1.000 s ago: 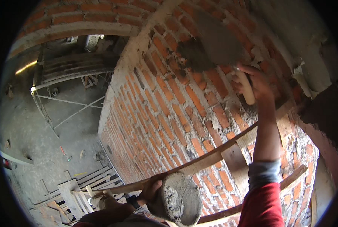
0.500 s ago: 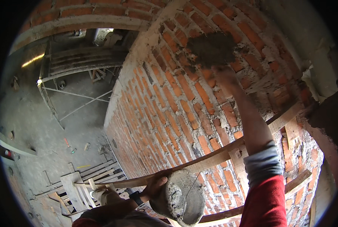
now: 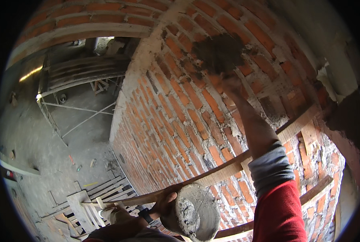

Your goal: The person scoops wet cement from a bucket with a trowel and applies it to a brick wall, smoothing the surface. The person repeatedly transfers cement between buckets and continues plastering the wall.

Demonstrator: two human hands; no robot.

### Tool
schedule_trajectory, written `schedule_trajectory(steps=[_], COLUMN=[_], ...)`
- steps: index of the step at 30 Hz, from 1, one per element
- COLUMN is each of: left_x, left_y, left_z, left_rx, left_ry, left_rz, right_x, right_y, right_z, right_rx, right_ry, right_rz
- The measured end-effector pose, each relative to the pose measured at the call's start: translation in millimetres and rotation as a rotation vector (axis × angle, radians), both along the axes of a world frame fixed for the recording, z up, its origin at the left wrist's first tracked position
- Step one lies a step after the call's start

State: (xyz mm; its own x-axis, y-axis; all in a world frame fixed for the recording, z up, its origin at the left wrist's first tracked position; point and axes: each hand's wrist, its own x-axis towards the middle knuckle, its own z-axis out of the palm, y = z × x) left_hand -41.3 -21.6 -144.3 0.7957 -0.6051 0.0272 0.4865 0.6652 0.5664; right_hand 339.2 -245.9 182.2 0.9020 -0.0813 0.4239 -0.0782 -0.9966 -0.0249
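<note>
My right arm, in a red sleeve with a grey cuff, reaches up and forward to the brick wall [image 3: 196, 117]. At its end my right hand [image 3: 230, 82] is blurred and looks closed, just below a dark, wet-looking mortar patch [image 3: 220, 50] on the bricks. Whatever it holds is not discernible. Low in the view, my left hand [image 3: 165, 203], with a watch on its wrist, is closed on the near-left rim of a grey bucket [image 3: 209, 215]. The bucket has a thin wire handle and is tilted, with pale grey mortar [image 3: 186, 209] inside.
A long wooden plank [image 3: 224, 171] runs along the wall beside the bucket, with another beam [image 3: 317, 189] lower right. Far below on the left lie a concrete floor [image 3: 39, 133], a metal scaffold frame [image 3: 73, 105] and stacked boards [image 3: 81, 205]. Broken plaster edges the wall at right.
The view has shifted slightly. My right hand stays by the dark patch, whose outline now looks rounder and more ragged. My left hand keeps hold of the bucket.
</note>
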Motion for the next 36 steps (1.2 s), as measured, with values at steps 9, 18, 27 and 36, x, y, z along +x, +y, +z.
schedule_trajectory(steps=[9, 18, 27, 36], left_x=[2, 5, 3, 3], left_y=[-3, 0, -1, 0], left_z=[1, 8, 6, 9], left_rx=[-0.007, 0.18, 0.139, 0.229], left_ry=[-0.011, -0.186, -0.15, -0.112], left_rz=[-0.012, 0.138, 0.138, 0.2], right_x=[-71, -148, -236, -187], right_y=[-14, 41, 137, 82], right_z=[40, 65, 124, 118], right_rx=[-0.502, -0.361, 0.336, -0.078], right_ry=[0.078, 0.069, 0.407, 0.046], right_rz=[-0.075, -0.169, 0.342, -0.042])
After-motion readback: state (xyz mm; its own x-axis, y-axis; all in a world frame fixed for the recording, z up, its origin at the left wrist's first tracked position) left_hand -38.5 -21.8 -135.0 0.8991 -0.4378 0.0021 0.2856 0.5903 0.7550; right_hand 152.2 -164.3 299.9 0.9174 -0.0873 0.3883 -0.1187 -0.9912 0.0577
